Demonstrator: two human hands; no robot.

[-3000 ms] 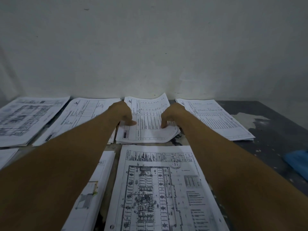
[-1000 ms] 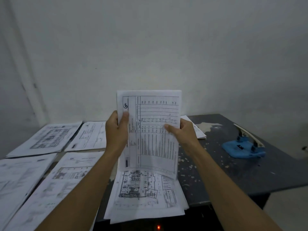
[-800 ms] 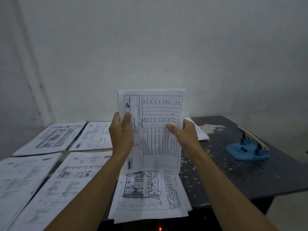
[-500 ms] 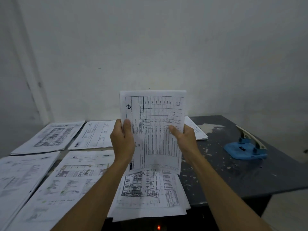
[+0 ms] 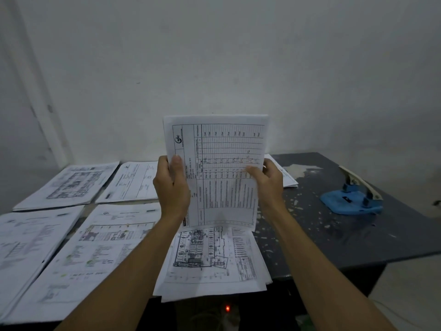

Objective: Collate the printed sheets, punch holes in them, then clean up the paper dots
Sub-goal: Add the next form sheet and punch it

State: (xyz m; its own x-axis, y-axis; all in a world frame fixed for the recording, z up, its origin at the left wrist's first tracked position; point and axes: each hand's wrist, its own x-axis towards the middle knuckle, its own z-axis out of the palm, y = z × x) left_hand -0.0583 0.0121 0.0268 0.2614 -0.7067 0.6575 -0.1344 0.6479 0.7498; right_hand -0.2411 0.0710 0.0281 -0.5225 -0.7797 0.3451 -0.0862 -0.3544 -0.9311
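Observation:
I hold a thin stack of printed sheets (image 5: 219,168) upright above the table, its top page a ruled table form. My left hand (image 5: 170,187) grips the stack's left edge with the thumb in front. My right hand (image 5: 267,182) grips the right edge, thumb across the front. Under the stack lies a pile with a floor-plan drawing (image 5: 212,256), hanging over the table's front edge. A blue hole punch (image 5: 350,201) with a pale lever sits on the dark table (image 5: 334,235) at the right. Pale flecks speckle the table top around the punch.
Several more piles of printed sheets lie on the left: two at the back (image 5: 69,185) (image 5: 133,181) and two nearer (image 5: 28,242) (image 5: 95,254). Another pile (image 5: 284,173) peeks out behind my right hand. A white wall stands close behind. A small red light (image 5: 227,308) glows below the table.
Three seconds ago both hands were gathering this stack flat on the table at the back; it has since been lifted upright. Over the last second it has stayed nearly still.

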